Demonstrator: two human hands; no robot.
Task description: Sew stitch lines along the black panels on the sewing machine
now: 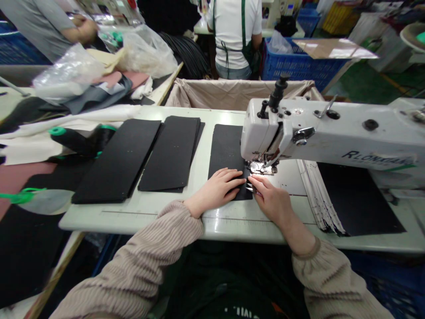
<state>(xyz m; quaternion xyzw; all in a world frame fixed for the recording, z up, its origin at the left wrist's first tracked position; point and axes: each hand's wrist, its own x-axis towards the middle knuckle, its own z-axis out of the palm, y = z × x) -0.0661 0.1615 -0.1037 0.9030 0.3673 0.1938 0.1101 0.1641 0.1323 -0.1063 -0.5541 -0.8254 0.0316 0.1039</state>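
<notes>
My left hand (222, 188) lies with fingers stretched out on a black panel (226, 141) of leather-like sheet. The panel's right edge runs under the head of a white sewing machine (262, 128), beside the presser foot (262, 167). My right hand (274, 199) is closed round small thread snips (249, 188), whose pointed blades stick out to the left. Its fingertips touch the panel's edge just in front of the presser foot. The grip on the snips is mostly hidden by the palm.
Two stacks of black panels, a left stack (122, 155) and a middle stack (171, 153), lie on the table (192, 221). Right of the needle is a stack of white-edged panels (355, 199). Thread cones (73, 139) stand left. A cloth-lined bin (212, 93) and a person (234, 35) are beyond.
</notes>
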